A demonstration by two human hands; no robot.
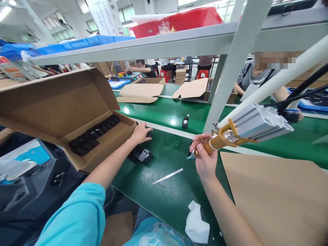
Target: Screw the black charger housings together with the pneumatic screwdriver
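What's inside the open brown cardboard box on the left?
Small black block-shaped parts sit in the open brown cardboard box, lined along its lid side, with bare cardboard beside them. The near wall covers the floor just behind it.

Around me is a factory assembly workshop. At the left of a green worktable (164, 153), an open cardboard box (64, 102) holds a row of similar black parts (94, 134); over the worktable's right side slants a silver-and-gold tool (248, 126) with a fine tip. Above the worktable runs a metal shelf (128, 51) carrying a red bin (189, 22) and blue trays (87, 42). Beyond the worktable stretches a glossy green strip (153, 111), resembling a conveyor belt, then more open cartons (143, 90), red stools (202, 74) and several people (256, 78).
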